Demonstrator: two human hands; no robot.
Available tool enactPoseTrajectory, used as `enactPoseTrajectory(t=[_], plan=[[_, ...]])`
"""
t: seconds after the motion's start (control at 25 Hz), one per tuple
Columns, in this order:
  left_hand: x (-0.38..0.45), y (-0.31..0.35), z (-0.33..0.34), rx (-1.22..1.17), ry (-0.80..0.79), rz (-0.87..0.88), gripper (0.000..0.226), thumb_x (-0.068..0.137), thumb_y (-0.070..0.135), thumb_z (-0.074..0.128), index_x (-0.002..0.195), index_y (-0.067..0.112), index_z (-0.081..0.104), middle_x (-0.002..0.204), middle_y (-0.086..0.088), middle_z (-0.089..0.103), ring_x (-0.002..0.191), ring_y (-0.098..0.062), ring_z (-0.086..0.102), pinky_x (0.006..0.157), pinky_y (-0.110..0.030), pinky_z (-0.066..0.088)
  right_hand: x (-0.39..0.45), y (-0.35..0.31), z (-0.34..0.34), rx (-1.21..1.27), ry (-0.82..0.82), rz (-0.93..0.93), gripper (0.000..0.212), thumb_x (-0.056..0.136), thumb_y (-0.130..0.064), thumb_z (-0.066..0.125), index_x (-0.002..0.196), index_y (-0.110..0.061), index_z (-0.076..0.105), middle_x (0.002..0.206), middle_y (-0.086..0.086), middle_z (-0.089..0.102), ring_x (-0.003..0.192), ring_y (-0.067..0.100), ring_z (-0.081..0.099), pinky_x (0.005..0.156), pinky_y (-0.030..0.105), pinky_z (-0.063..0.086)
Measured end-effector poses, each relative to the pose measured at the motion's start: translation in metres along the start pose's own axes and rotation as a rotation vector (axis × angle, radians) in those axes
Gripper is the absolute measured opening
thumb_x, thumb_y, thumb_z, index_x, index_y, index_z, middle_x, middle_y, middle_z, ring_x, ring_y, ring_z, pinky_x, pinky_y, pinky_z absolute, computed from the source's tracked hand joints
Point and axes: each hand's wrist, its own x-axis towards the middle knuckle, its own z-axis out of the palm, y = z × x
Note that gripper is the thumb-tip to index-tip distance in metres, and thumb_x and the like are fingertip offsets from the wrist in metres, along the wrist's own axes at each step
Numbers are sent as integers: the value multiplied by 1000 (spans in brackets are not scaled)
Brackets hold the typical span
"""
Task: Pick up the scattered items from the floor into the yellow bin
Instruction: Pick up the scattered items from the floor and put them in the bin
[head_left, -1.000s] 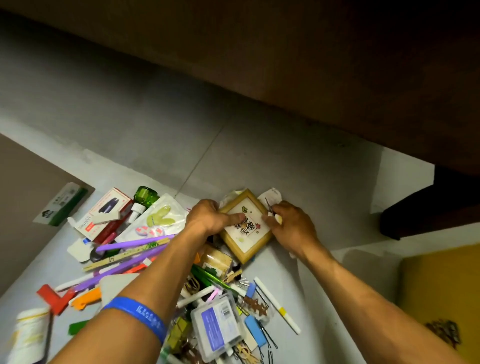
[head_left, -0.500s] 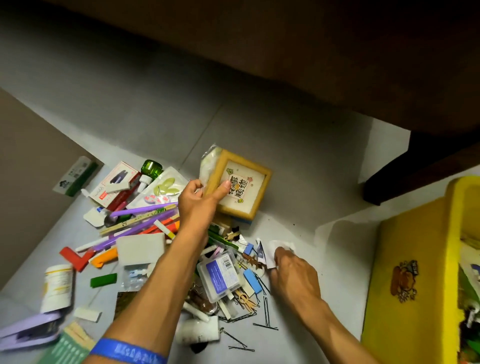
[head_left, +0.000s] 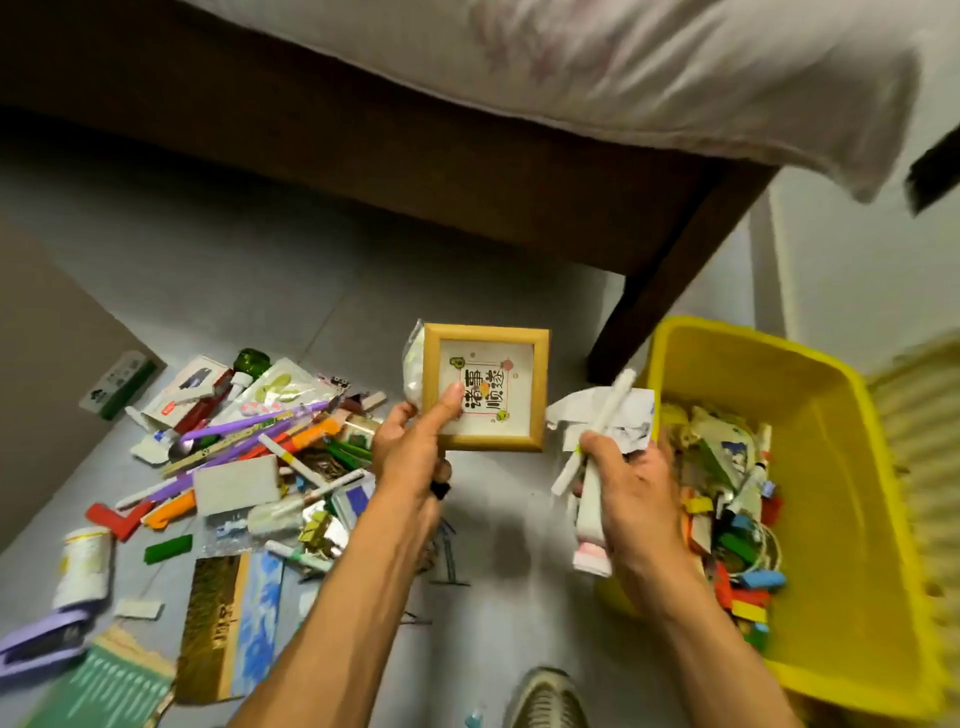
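Note:
My left hand (head_left: 415, 452) grips a small wooden picture frame (head_left: 485, 387) by its lower left corner, thumb on the glass, with a clear plastic packet (head_left: 414, 369) behind it. It is held in the air over the floor. My right hand (head_left: 631, 480) grips a bunch of white items (head_left: 602, 426): crumpled paper, a white stick and a white tube, right beside the left rim of the yellow bin (head_left: 841, 426). The bin holds several mixed items. A pile of scattered items (head_left: 249, 447) lies on the grey floor at the left.
A dark wooden bed frame (head_left: 415, 171) with a leg (head_left: 649, 306) stands just behind the bin, with white bedding (head_left: 675, 67) above. My shoe (head_left: 545, 699) shows at the bottom. A brown panel (head_left: 41, 364) lies at the far left.
Both hands rose from the floor and moved right toward the bin. My left hand lifted the frame higher; my right hand picked up the white items. The view swung right, showing the whole bin.

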Motion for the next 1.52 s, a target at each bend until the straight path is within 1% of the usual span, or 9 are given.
enactPoseTrajectory(t=[0.16, 0.32, 0.52, 0.8, 0.96, 1.04, 1.2, 1.32, 1.52], plan=[[-83, -25, 94, 143, -206, -40, 41, 67, 34, 86, 96, 13, 65, 63, 2, 65, 35, -5, 39, 33, -17, 27, -14, -30, -111, -140, 288, -80, 37, 76, -47, 55, 96, -19, 69, 85, -5, 74, 74, 16, 69, 67, 38, 56], [-133, -31, 148, 158, -539, -278, 46, 83, 58, 63, 104, 18, 70, 81, -1, 73, 69, -19, 68, 56, -27, 53, 2, -40, -160, -360, 221, -53, 46, 90, -53, 50, 120, -19, 58, 119, 5, 64, 103, 24, 59, 79, 33, 42], [-113, -38, 107, 205, -241, -159, 55, 98, 53, 42, 138, 15, 51, 137, -2, 55, 118, -22, 57, 96, -38, 48, -3, -21, -140, -295, 63, -48, 54, 95, -50, 47, 141, -21, 47, 144, 4, 50, 129, 25, 48, 107, 49, 40], [-50, -55, -14, 239, 114, -25, 18, 98, 36, 48, 98, 27, 63, 110, 0, 65, 99, -18, 61, 84, -34, 49, -33, 11, 8, -495, -274, -280, 16, 96, -28, 57, 105, -24, 69, 102, -7, 67, 86, 3, 60, 69, 17, 43], [-7, -63, -99, 598, 409, 67, 28, 93, 25, 59, 121, 28, 60, 117, 0, 65, 87, -9, 60, 59, -18, 47, -25, 65, 87, -776, -665, -124, 31, 93, -33, 61, 123, -28, 59, 128, -3, 61, 99, 10, 59, 82, 22, 45], [10, -68, -132, 875, 527, 63, 42, 89, 26, 62, 130, 25, 53, 130, -3, 56, 105, -19, 55, 78, -29, 50, -13, 89, 111, -855, -656, -33, 52, 90, -33, 64, 138, -29, 45, 143, 1, 50, 115, 18, 55, 89, 28, 45], [43, -82, -158, 853, 396, -111, 70, 87, 53, 60, 147, 37, 28, 154, -6, 27, 137, -35, 30, 108, -52, 32, 18, 115, 151, -643, -514, 175, 82, 84, -44, 72, 150, -31, 26, 156, 2, 30, 135, 25, 40, 104, 38, 42], [63, -93, -153, 818, 314, -131, 73, 85, 65, 54, 149, 42, 27, 158, -2, 22, 142, -37, 21, 113, -52, 24, 21, 119, 186, -381, -572, 224, 75, 82, -42, 74, 146, -34, 35, 145, -2, 37, 121, 14, 48, 85, 22, 50], [73, -100, -156, 334, 231, -8, 26, 87, 37, 68, 110, 48, 65, 109, 12, 70, 94, -7, 68, 73, -23, 57, 12, 125, 208, -12, -584, 420, 32, 86, -25, 73, 116, -24, 62, 116, 10, 67, 94, 25, 71, 78, 42, 60]])
